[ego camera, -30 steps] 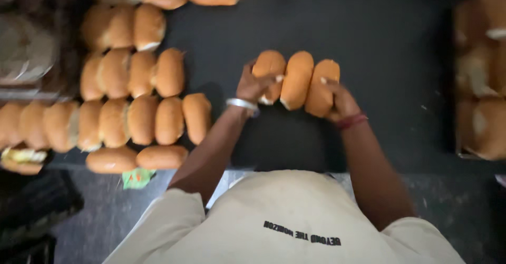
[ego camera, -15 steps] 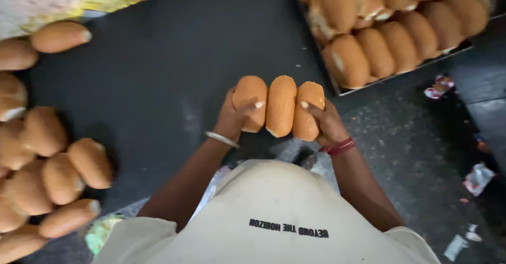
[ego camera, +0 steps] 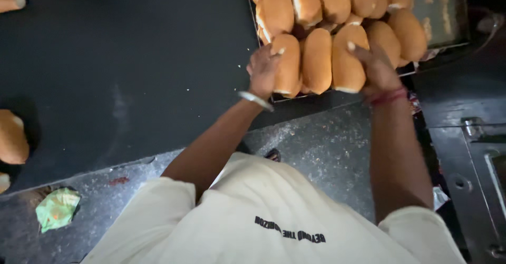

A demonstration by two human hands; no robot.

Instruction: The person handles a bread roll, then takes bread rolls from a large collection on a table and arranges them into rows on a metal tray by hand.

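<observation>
We hold three joined buns (ego camera: 316, 61) at the near edge of the tray (ego camera: 443, 11) of buns. Left hand (ego camera: 263, 71) grips the left bun, right hand (ego camera: 377, 69) the right one, above the black table (ego camera: 126, 69).

The bread rolls (ego camera: 316, 61) have a smooth, matt golden crust with paler soft ends. The tabletop (ego camera: 132, 69) is dark, matt and crumb-dusted, while the floor (ego camera: 316, 148) at lower centre is speckled grey stone. The tray (ego camera: 440, 11) at the upper right is dull, scuffed metal.
</observation>
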